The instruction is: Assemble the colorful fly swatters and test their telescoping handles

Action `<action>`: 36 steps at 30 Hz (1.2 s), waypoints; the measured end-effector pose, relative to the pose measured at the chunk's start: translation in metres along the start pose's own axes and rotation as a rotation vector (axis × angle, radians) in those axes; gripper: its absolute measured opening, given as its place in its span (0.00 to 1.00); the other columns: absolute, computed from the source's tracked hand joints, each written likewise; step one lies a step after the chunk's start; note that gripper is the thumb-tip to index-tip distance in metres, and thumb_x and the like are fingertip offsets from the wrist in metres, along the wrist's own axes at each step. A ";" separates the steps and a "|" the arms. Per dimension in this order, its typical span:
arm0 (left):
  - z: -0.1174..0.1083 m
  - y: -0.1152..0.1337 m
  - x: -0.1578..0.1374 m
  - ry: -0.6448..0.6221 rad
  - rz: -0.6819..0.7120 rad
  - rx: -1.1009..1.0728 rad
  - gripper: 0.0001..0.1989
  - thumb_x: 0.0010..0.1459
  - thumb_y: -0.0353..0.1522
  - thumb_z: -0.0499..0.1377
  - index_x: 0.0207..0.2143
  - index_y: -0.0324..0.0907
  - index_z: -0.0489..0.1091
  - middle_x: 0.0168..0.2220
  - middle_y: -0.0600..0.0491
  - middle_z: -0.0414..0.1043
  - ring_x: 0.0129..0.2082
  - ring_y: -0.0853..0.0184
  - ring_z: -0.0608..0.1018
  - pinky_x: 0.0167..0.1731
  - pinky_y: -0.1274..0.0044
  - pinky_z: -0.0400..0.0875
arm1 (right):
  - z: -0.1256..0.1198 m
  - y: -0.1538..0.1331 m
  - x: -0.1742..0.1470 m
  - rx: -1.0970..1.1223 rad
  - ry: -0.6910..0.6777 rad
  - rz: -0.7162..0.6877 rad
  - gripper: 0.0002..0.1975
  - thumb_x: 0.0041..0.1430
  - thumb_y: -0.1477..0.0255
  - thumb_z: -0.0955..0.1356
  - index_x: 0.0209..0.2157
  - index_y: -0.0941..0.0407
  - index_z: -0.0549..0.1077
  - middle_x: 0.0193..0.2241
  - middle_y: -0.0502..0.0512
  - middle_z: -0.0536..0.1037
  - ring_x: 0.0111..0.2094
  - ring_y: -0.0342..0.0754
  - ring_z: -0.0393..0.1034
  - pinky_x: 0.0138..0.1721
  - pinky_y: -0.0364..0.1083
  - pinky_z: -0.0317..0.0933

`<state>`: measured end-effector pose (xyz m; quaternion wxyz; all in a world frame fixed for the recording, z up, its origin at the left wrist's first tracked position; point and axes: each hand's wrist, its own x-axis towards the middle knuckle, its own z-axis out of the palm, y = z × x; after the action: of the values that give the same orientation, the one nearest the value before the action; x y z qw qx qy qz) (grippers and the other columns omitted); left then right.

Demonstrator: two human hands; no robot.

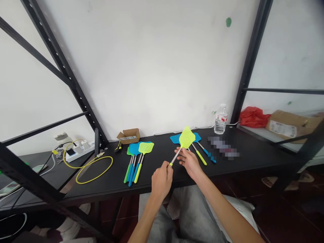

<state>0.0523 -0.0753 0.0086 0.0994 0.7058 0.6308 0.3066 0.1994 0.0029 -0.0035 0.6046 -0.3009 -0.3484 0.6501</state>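
A yellow-green fly swatter (187, 137) is held up above the table's front part, its head tilted toward the back wall. My left hand (162, 179) is closed round its handle. At the neck below the head, my right hand (191, 162) has its thumb and fingers about the metal shaft. Behind it on the table lie blue fly swatters (175, 138) and another with a yellow-green handle (201, 158). To the left rests a fanned group of several swatters, with a yellow-green one (146, 147) on top of blue (134, 149) and green ones.
A small open cardboard box (129, 135) stands by the wall. Left are a yellow cable (94, 182) and a white power strip (80, 151). A water bottle (220, 119) stands at the back right, near a blurred-out item (224, 146). Black metal posts (249, 64) frame the table.
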 end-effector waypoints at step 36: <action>0.034 -0.006 0.029 -0.114 -0.050 -0.877 0.25 0.63 0.53 0.46 0.25 0.42 0.60 0.12 0.60 0.59 0.10 0.75 0.60 0.13 0.83 0.53 | 0.035 -0.001 0.033 -0.111 0.044 -0.030 0.18 0.43 0.56 0.76 0.27 0.56 0.75 0.24 0.52 0.75 0.25 0.44 0.67 0.24 0.42 0.58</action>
<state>0.0663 -0.0382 -0.0127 0.4313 0.5974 0.4513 0.5034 0.1682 0.0322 0.0182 0.6042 -0.3428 -0.3753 0.6137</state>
